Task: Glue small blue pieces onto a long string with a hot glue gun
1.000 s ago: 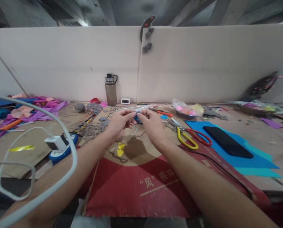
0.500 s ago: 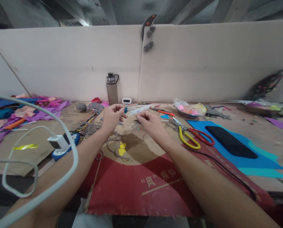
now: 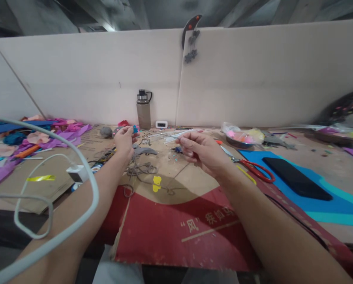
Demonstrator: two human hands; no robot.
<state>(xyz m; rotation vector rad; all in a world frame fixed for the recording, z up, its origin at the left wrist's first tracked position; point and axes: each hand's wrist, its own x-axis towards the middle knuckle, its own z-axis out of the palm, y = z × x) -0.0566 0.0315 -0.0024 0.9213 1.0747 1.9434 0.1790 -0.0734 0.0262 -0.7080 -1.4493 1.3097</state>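
My left hand (image 3: 124, 138) is raised over the table's left middle, fingers pinched on a small blue piece (image 3: 135, 129). My right hand (image 3: 200, 152) hovers to the right of it, fingers curled in a loose pinch; what it holds is too thin to make out. A tangle of grey cord (image 3: 141, 169) and a grey curved felt piece (image 3: 145, 150) lie between and below the hands. Small yellow scraps (image 3: 156, 183) rest on the cardboard (image 3: 176, 232) in front.
Red-handled scissors (image 3: 255, 169) lie right of my right hand, beside a black phone (image 3: 296, 183) on blue sheets (image 3: 330, 201). A water bottle (image 3: 143, 109) stands at the back wall. Coloured paper scraps (image 3: 46, 134) pile at left. A white cable (image 3: 61, 197) loops near left.
The hands have drawn apart: my left hand moved left and away with the small blue piece, my right hand shifted right. The view has swung a little to the left.
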